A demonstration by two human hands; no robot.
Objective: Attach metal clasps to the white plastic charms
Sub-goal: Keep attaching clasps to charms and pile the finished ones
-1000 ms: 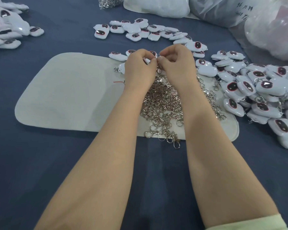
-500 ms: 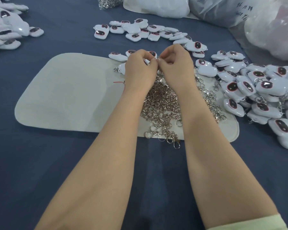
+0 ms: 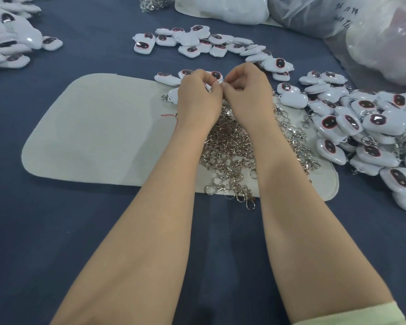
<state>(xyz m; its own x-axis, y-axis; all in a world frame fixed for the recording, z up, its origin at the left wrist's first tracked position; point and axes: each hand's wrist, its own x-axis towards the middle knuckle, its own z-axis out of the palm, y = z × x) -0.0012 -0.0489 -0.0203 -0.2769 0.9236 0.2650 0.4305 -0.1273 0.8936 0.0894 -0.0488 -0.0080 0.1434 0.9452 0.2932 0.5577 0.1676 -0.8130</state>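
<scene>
Fingers point(image 3: 205, 77) of left hand point(image 3: 198, 95) and right hand point(image 3: 249, 90) curled tip to tip, pinching one clasp point(image 3: 222, 81) between them, neither hand nearer, above far end of clasp pile point(image 3: 227, 151).

Over the far edge of the pale grey felt mat point(image 3: 92, 137), the person's left hand point(image 3: 198, 99) and right hand point(image 3: 247, 95) have edged closer within the past second, curled fingertips now meeting around a small silver metal clasp point(image 3: 222, 81), barely visible between them.
</scene>
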